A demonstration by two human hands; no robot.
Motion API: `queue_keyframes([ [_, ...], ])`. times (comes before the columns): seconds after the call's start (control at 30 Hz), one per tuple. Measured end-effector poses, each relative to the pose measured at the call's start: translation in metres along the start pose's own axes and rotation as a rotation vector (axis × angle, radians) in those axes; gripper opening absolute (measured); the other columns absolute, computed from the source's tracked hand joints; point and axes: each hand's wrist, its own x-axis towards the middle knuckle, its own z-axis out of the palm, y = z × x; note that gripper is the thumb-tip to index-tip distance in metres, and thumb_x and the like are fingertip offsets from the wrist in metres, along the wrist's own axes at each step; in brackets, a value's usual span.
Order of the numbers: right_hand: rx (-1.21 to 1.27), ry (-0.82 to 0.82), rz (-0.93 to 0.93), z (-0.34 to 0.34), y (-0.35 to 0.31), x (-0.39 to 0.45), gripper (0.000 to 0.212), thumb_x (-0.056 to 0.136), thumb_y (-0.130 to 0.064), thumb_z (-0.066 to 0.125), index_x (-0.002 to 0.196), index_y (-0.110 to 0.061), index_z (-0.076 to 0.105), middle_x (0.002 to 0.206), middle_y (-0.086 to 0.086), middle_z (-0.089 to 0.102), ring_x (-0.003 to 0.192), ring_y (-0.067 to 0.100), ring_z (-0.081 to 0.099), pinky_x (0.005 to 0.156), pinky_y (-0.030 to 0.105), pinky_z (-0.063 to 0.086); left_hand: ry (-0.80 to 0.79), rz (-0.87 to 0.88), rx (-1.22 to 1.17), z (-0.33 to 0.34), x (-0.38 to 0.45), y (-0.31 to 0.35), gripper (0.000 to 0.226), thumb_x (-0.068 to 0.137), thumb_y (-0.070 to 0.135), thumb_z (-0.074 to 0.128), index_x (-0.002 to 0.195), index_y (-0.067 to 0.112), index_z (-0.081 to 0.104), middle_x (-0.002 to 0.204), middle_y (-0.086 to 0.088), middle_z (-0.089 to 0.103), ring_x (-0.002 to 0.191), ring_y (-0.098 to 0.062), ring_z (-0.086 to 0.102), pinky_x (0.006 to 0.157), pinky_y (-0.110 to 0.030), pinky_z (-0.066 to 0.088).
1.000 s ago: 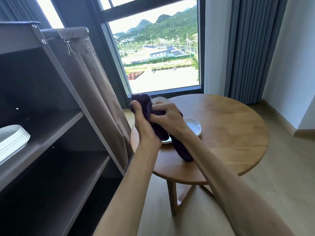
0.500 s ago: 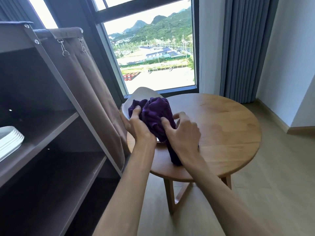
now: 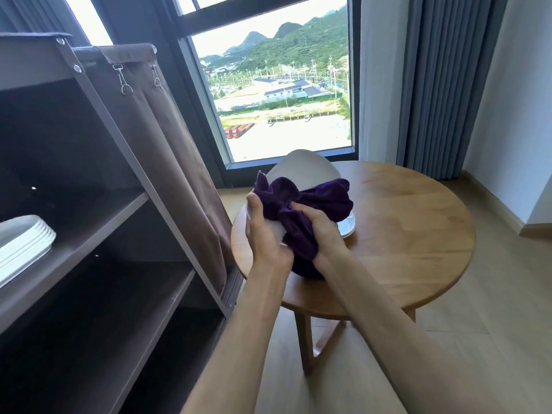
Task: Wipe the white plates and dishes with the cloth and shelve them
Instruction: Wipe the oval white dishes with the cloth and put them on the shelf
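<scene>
A: Purple cloth (image 3: 301,204), bunched up, lies across a white plate (image 3: 304,170) that is tilted up on edge above the near-left part of the round wooden tabletop (image 3: 418,234).

B: Who has hold of what?

A: The left hand (image 3: 264,231) grips the plate's left rim, thumb lying over the edge by the cloth. The right hand (image 3: 316,225) has its fingers (image 3: 298,209) curled into the cloth, pinching a fold of it against the plate's face.

B: And the shelving?

A: A brown shelf unit (image 3: 98,234) stands at the left, a brown fabric cover (image 3: 167,150) clipped to its top rail and pulled aside. On its upper shelf sits a stack of white plates (image 3: 24,243). The shelves below look dark; I cannot make out anything on them.

B: Anything left on the tabletop?

A: More white dishes (image 3: 348,227) lie flat just behind the right hand, mostly covered by the cloth and the wrist, so their number is unclear.

B: What else is hidden?

A: The shelved stack is cut off by the left edge of the view. The lower half of the held plate is hidden by cloth and hands, and the cloth's tail hangs behind the right wrist.
</scene>
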Motion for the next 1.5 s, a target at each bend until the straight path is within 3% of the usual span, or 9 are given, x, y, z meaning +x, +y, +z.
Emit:
queue_keyframes([
  [0.13, -0.151, 0.063, -0.094, 0.002, -0.005, 0.005, 0.046, 0.070, -0.031, 0.086, 0.110, -0.013, 0.076, 0.103, 0.010, 0.078, 0.098, 0.029, 0.075, 0.093, 0.049, 0.060, -0.026, -0.001, -0.035, -0.004, 0.011, 0.015, 0.034, 0.102, 0.044, 0.053, 0.117, 0.018, 0.070, 0.106, -0.011, 0.077, 0.093, -0.026, 0.077, 0.071, -0.039, 0.062],
  [0.37, 0.048, 0.154, -0.179, -0.001, -0.021, 0.032, 0.040, 0.083, -0.027, 0.081, 0.119, -0.012, 0.071, 0.109, 0.010, 0.077, 0.089, 0.024, 0.074, 0.069, 0.036, 0.062, 0.004, 0.012, 0.185, -0.018, 0.012, 0.033, 0.030, 0.106, 0.029, 0.052, 0.131, 0.016, 0.062, 0.117, -0.016, 0.073, 0.097, -0.031, 0.072, 0.074, -0.045, 0.062],
  [0.57, 0.168, 0.252, -0.023, 0.004, 0.000, 0.044, 0.046, 0.081, -0.034, 0.080, 0.119, -0.009, 0.070, 0.109, 0.014, 0.076, 0.096, 0.034, 0.074, 0.086, 0.049, 0.061, 0.292, 0.157, 0.168, -0.012, -0.008, -0.014, 0.057, 0.088, -0.006, 0.066, 0.137, 0.022, 0.058, 0.120, -0.010, 0.072, 0.106, -0.030, 0.072, 0.093, -0.053, 0.060],
  [0.73, 0.093, 0.231, -0.108, -0.026, -0.009, 0.047, 0.042, 0.079, -0.023, 0.084, 0.115, -0.005, 0.072, 0.110, 0.013, 0.076, 0.099, 0.032, 0.073, 0.088, 0.047, 0.061, 0.099, 0.190, 0.517, -0.025, 0.008, 0.021, 0.039, 0.088, -0.011, 0.066, 0.109, 0.022, 0.068, 0.097, -0.004, 0.075, 0.092, -0.026, 0.072, 0.068, -0.034, 0.062],
  [0.9, -0.132, -0.141, -0.148, -0.045, -0.034, 0.040, 0.031, 0.083, -0.018, 0.081, 0.110, -0.007, 0.070, 0.107, 0.019, 0.069, 0.100, 0.036, 0.069, 0.088, 0.050, 0.059, -0.166, 0.136, 0.797, -0.021, 0.036, 0.094, 0.036, 0.078, 0.002, 0.073, 0.110, 0.019, 0.071, 0.098, -0.004, 0.074, 0.100, -0.031, 0.067, 0.064, -0.034, 0.060],
  [1.07, 0.051, 0.101, -0.178, 0.005, -0.020, 0.043, 0.035, 0.092, -0.018, 0.071, 0.122, 0.001, 0.067, 0.113, 0.015, 0.072, 0.105, 0.033, 0.069, 0.103, 0.052, 0.053, 0.167, 0.377, 0.278, 0.006, 0.015, 0.037, 0.030, 0.085, 0.028, 0.075, 0.112, 0.037, 0.066, 0.108, 0.008, 0.074, 0.102, -0.013, 0.070, 0.079, -0.028, 0.059],
  [1.2, 0.090, 0.092, -0.118, 0.006, 0.007, 0.034, 0.033, 0.094, -0.022, 0.072, 0.121, -0.004, 0.068, 0.113, 0.013, 0.075, 0.100, 0.029, 0.074, 0.084, 0.041, 0.062, 0.142, 0.456, 0.461, 0.007, 0.010, -0.006, 0.026, 0.104, 0.015, 0.057, 0.108, 0.041, 0.057, 0.100, 0.022, 0.069, 0.097, 0.008, 0.068, 0.075, -0.006, 0.051],
  [1.43, -0.213, -0.129, -0.237, -0.014, -0.021, 0.037, 0.035, 0.088, -0.013, 0.079, 0.120, -0.004, 0.067, 0.117, 0.018, 0.073, 0.109, 0.034, 0.071, 0.095, 0.048, 0.058, -0.071, 0.582, 0.843, -0.020, 0.020, 0.035, 0.018, 0.108, 0.030, 0.051, 0.107, 0.027, 0.068, 0.093, 0.011, 0.074, 0.086, -0.001, 0.071, 0.071, -0.014, 0.055],
  [1.5, -0.211, -0.186, -0.232, -0.012, -0.031, 0.041, 0.038, 0.090, -0.012, 0.076, 0.124, -0.001, 0.064, 0.120, 0.020, 0.072, 0.110, 0.035, 0.071, 0.092, 0.047, 0.059, -0.198, 0.602, 1.027, -0.022, 0.020, 0.043, 0.028, 0.109, 0.032, 0.049, 0.092, 0.022, 0.069, 0.079, 0.008, 0.072, 0.073, -0.008, 0.068, 0.061, -0.021, 0.054],
])
